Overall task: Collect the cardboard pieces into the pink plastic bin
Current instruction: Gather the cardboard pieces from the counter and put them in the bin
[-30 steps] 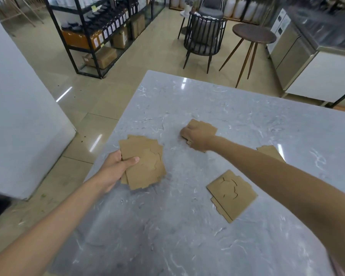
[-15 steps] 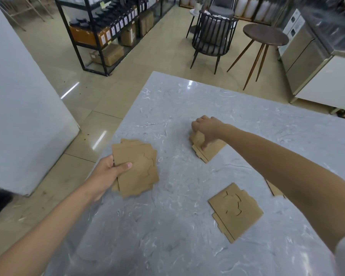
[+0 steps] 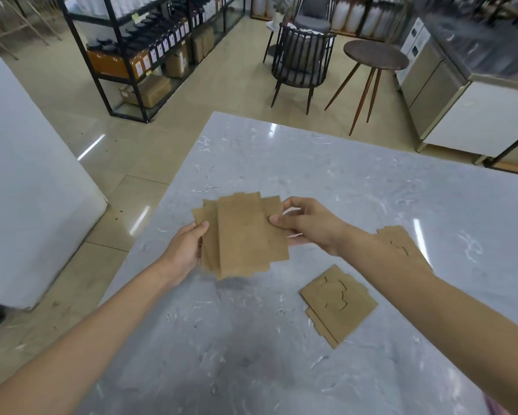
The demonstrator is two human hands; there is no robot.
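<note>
A fanned stack of brown cardboard pieces [image 3: 239, 238] is held above the grey marble table [image 3: 356, 199], near its left side. My left hand [image 3: 186, 250] grips the stack's left edge, thumb on top. My right hand [image 3: 305, 226] pinches the stack's right edge. On the table lies another cardboard piece [image 3: 338, 304] with curved cuts, under my right forearm. A third cardboard piece [image 3: 398, 238] shows partly behind my right wrist. The pink plastic bin is not in view.
The table's left edge drops to a tiled floor beside a white counter [image 3: 27, 190]. Beyond the table's far edge stand a black shelf rack [image 3: 138, 55] with boxes, a dark chair [image 3: 302, 58], a round side table [image 3: 374, 58] and steel cabinets [image 3: 461, 97].
My right hand lifted the cardboard it was pressing on the table and brought it left onto the stack in my left hand. Both hands now hold the stack together.
</note>
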